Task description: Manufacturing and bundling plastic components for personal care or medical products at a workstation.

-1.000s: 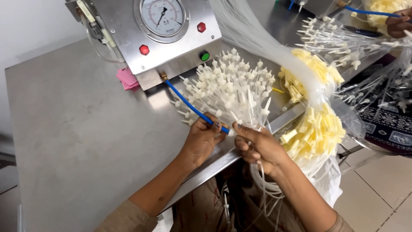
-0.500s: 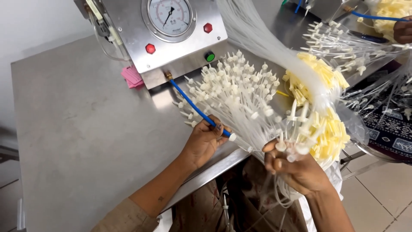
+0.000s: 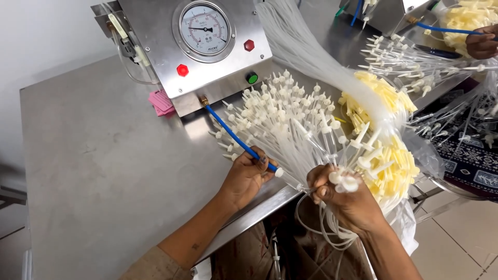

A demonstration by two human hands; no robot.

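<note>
The left hand [image 3: 248,173] pinches the free end of a blue hose [image 3: 236,139] between thumb and fingers, with the hose's white tip poking out just past the fingertips. That hose runs up and away from the hand to a brass fitting at the bottom edge of a steel test box [image 3: 194,49], which carries a round pressure gauge [image 3: 204,30], two red buttons and a green one on its sloped face. The right hand [image 3: 346,199], just right of the hose tip, is closed in a fist around a bunch of clear plastic tubes [image 3: 324,233], whose white connector ends stick up above the knuckles while the tubing loops down below the table edge. Between the hose and the right hand a fan of more clear tubes with white connectors [image 3: 282,116] lies spread over the steel table [image 3: 93,171]. To the right of that fan sit clusters of pale yellow caps [image 3: 386,155], partly under a sheaf of clear tubing. A pink pad [image 3: 162,102] lies beside the test box, on its left. Far to the right of the box, another person's hand [image 3: 481,43] rests by a second blue hose and another heap of tubes.
</note>
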